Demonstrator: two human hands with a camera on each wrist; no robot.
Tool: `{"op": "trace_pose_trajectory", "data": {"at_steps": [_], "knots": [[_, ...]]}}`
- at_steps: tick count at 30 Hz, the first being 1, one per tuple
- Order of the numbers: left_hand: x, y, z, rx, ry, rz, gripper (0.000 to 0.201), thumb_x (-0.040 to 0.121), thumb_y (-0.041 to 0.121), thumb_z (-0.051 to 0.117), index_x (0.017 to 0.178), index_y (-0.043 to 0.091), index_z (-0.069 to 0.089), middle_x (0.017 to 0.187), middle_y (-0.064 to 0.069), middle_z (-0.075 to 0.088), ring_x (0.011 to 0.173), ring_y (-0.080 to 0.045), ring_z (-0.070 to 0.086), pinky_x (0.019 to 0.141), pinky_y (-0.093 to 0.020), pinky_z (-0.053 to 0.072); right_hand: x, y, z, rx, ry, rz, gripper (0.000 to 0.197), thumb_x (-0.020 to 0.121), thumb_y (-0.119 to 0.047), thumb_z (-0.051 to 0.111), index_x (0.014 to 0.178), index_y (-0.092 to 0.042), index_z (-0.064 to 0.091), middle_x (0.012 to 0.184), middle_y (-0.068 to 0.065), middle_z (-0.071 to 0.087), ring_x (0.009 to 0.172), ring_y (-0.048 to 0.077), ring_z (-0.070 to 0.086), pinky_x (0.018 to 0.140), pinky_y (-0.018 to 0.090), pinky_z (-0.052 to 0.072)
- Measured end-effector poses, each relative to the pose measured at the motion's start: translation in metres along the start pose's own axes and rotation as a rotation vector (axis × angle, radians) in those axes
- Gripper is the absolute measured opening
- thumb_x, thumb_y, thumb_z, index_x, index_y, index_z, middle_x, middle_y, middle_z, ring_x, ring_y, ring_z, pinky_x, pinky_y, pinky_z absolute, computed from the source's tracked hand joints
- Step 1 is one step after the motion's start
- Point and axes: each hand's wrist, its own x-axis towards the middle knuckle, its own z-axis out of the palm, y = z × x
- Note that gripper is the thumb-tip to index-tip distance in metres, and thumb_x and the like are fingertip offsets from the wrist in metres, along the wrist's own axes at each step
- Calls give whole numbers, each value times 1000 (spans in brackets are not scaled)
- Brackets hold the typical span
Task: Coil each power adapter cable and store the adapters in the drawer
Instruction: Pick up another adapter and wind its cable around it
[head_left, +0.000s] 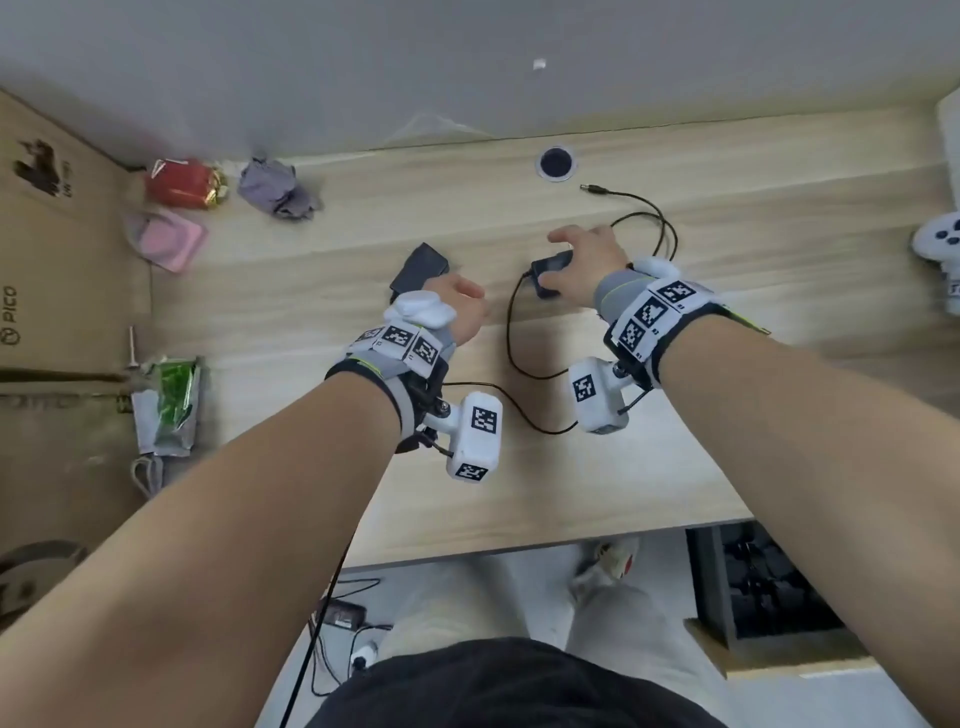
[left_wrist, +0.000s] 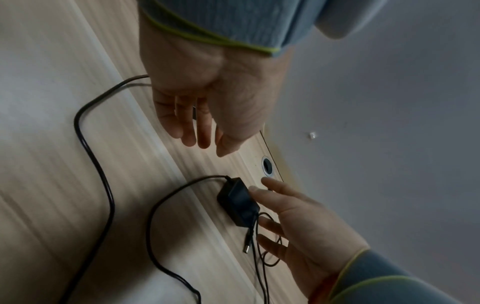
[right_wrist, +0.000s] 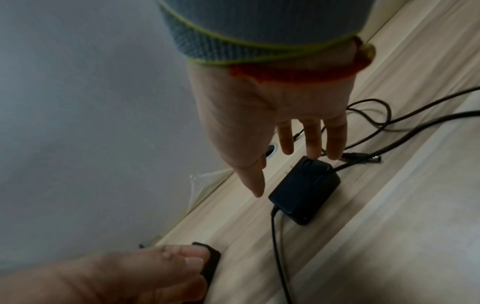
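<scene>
At the desk's (head_left: 649, 488) left edge stands a cardboard box (head_left: 57, 249), and beside it lie a red packet (head_left: 182, 183), a pink pouch (head_left: 169, 241), a grey cloth (head_left: 275, 188) and, nearer the front, a green packet (head_left: 171, 400). Toward the middle, a black adapter (head_left: 420, 267) lies flat on the wood, partly covered by the left hand (head_left: 457, 312). That hand hangs over it with fingers loosely extended; from the right wrist view its fingertips (right_wrist: 189, 259) seem to rest against the adapter's edge, though blur makes contact hard to confirm, and nothing is gripped. A thick cable (head_left: 511, 410) runs from under the left wrist across the desk toward the right wrist. Right of centre sits a second adapter (head_left: 550, 273), also flat on the desk. The right hand (head_left: 587, 267) is spread above it, fingers straight and apart, one fingertip (right_wrist: 313, 152) touching its far end without closing round it. This adapter's cord (head_left: 511, 338) loops toward the front edge, while a thinner lead (head_left: 660, 228) curls behind the hand and ends in a barrel plug (head_left: 592, 189) near the grommet hole (head_left: 556, 162). At the far right lies a white controller (head_left: 937, 236). Below the desk's front right, the drawer (head_left: 779, 660) stands open.
</scene>
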Motion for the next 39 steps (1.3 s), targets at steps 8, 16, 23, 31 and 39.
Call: {"op": "trace_pose_trajectory", "data": {"at_steps": [8,16,23,31,39], "knots": [[26,-8,-2,57,-88,-6,22,82,21,71,104,18,68,75,-2,59,61,-19,53,65,-28,47,23,13,22,-361,-45,112,58,77,-43,65,130,-38,42,117,5,42,104,32,41,92,48,45],[8,31,-1,36,-118,153,66,77,57,75,129,20,56,118,1,61,106,-20,62,97,-38,50,-12,7,-4,-264,138,-106,58,58,-50,81,108,-47,52,139,0,25,124,31,25,95,43,30],[-38,112,-37,95,-160,398,43,85,48,72,96,7,74,75,-6,72,63,-14,62,60,-23,48,-51,-19,-74,262,103,-473,72,66,-19,83,124,-24,40,113,2,53,100,24,57,75,28,40],[-108,202,-58,-426,-165,472,24,99,30,59,98,6,61,78,-2,60,62,-15,61,73,-32,57,-88,-36,-122,580,-173,-523,58,87,-37,70,135,-16,46,120,1,66,112,10,63,106,39,46],[-152,241,-87,-355,-101,569,33,100,30,56,114,1,53,88,-9,56,70,-21,62,66,-29,58,-133,-54,-172,571,-65,-645,35,102,-32,48,74,-18,63,50,-11,39,48,9,31,48,20,33]]}}
